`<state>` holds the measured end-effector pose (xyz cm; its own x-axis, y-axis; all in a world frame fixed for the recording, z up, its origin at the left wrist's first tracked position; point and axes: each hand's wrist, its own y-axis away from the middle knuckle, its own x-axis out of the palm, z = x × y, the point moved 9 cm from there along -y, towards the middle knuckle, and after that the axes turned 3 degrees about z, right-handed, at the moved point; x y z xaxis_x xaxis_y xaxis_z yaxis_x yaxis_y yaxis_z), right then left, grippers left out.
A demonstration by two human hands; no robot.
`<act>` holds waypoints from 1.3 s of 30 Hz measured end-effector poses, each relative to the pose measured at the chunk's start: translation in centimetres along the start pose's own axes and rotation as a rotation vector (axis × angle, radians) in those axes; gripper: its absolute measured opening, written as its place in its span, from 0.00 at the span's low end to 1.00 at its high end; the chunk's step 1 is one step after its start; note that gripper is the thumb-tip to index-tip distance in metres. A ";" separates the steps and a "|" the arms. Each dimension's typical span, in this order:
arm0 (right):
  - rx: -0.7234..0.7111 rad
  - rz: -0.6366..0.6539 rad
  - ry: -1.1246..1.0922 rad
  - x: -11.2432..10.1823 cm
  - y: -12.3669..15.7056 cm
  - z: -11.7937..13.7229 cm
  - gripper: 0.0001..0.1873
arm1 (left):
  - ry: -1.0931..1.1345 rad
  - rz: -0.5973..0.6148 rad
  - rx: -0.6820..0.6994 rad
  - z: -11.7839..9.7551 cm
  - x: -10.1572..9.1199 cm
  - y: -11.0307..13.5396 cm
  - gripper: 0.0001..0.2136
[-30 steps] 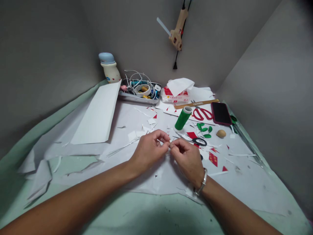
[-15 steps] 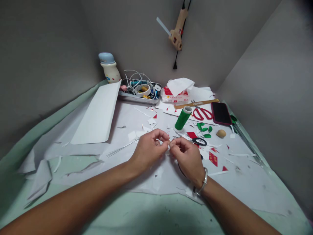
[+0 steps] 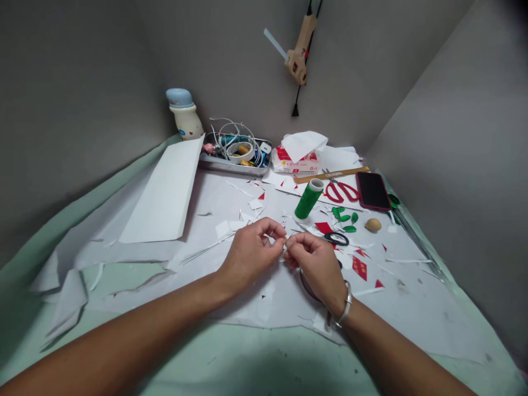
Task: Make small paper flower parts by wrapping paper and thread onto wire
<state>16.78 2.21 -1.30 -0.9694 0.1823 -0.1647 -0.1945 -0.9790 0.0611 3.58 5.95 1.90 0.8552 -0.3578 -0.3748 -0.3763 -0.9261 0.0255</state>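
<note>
My left hand (image 3: 256, 246) and my right hand (image 3: 315, 261) meet fingertip to fingertip over the paper-covered table. Both are closed in a pinch. Whatever lies between the fingertips is tiny and pale, too small to name. Just beyond the right hand stands a spool of green thread (image 3: 309, 199), tilted in view. Black-handled scissors (image 3: 337, 238) lie beside the right hand, partly hidden under it. To the left of my left hand are several thin wires (image 3: 206, 248). Small green leaf shapes (image 3: 344, 217) rest past the spool, on its right.
Red-handled scissors (image 3: 341, 192), a ruler (image 3: 330, 175) and a phone (image 3: 372, 191) lie at the back right. A metal tray (image 3: 235, 165) of supplies, a tissue pack (image 3: 296, 159) and a bottle (image 3: 185, 118) line the wall. A glue gun (image 3: 299, 58) hangs above. Paper scraps are scattered about.
My right hand has turned slightly at the wrist, its fingers shifting a little against the left fingertips. My left hand and the things on the table look the same.
</note>
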 end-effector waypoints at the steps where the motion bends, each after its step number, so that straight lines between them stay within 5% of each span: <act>1: 0.004 0.003 -0.006 0.0 0.0 0.0 0.06 | 0.000 -0.001 0.000 0.0 0.0 0.0 0.04; 29: 0.062 0.113 -0.193 0.9 -0.5 -1.5 0.04 | 0.357 0.061 -0.164 1.8 0.7 -0.7 0.08; 39: 0.113 0.185 -0.493 1.6 -0.6 -1.1 0.09 | 0.323 0.026 -0.162 2.1 0.0 -1.1 0.07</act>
<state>15.54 3.01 -2.68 -0.9393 0.0554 0.3387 -0.0023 -0.9879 0.1551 3.28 7.26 -0.06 0.9242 -0.3771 -0.0608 -0.3605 -0.9138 0.1873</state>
